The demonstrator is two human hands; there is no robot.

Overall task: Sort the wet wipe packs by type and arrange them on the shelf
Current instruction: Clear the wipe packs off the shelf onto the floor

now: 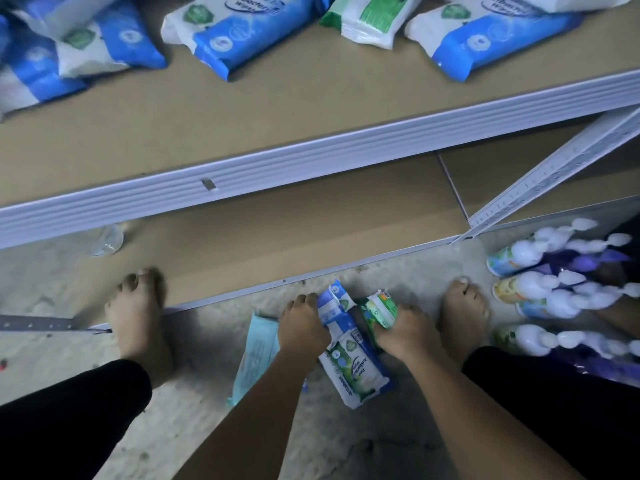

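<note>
I look down at the floor in front of a shelf unit. My left hand [302, 325] grips a blue and white antibacterial wipe pack [353, 362] near its top end. My right hand [403, 332] grips a green wipe pack [381, 308] just to its right. A pale blue pack [258, 355] lies on the floor under my left wrist. On the upper shelf board [242, 109] lie several blue and white packs [239, 36] and one green and white pack [367, 19].
My bare feet [138, 320] stand on the sandy floor at the edge of the low shelf board [311, 230]. Spray bottles with white caps [540, 292] lie at the right. A clear bottle [107, 239] lies under the upper shelf's white rail [311, 164].
</note>
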